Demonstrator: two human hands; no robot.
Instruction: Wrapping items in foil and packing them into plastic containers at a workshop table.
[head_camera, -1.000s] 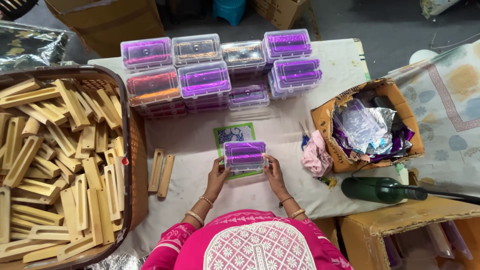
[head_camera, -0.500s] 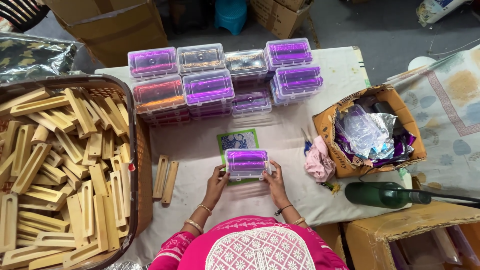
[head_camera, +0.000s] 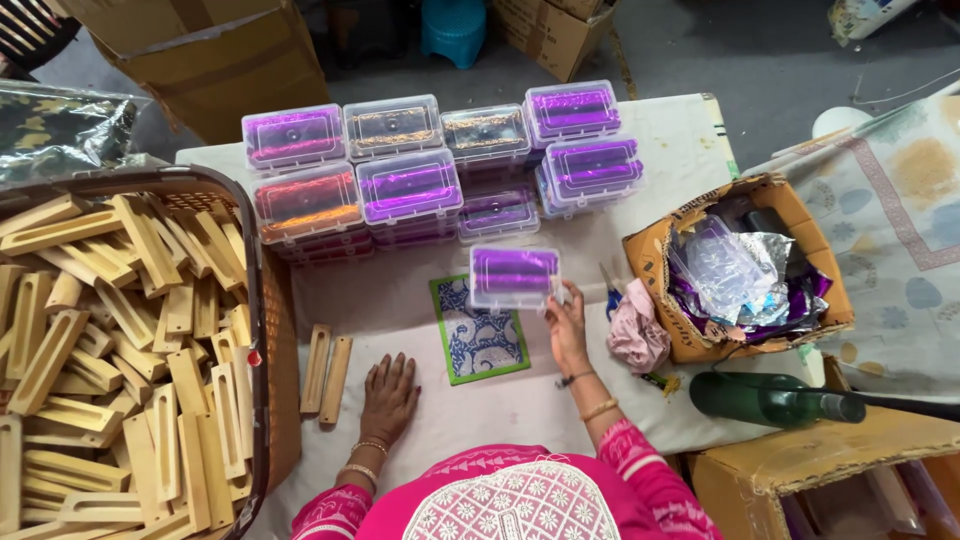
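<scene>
Gripping purple box (head_camera: 514, 277), seemingly right hand (head_camera: 566, 322)

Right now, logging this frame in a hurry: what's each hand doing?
Left hand: open, flat on the white table cover, holding nothing.
Right hand: closed on the clear plastic box with purple contents.

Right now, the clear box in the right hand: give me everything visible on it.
The clear plastic box is a small lidded rectangle with rounded corners, looking like thin see-through plastic, with shiny purple contents filling it. The lid looks shut. It sits level, long side across the view, over the far edge of a green-bordered patterned mat. The right hand grips its right end; whether it rests on the mat or is lifted is unclear.
</scene>
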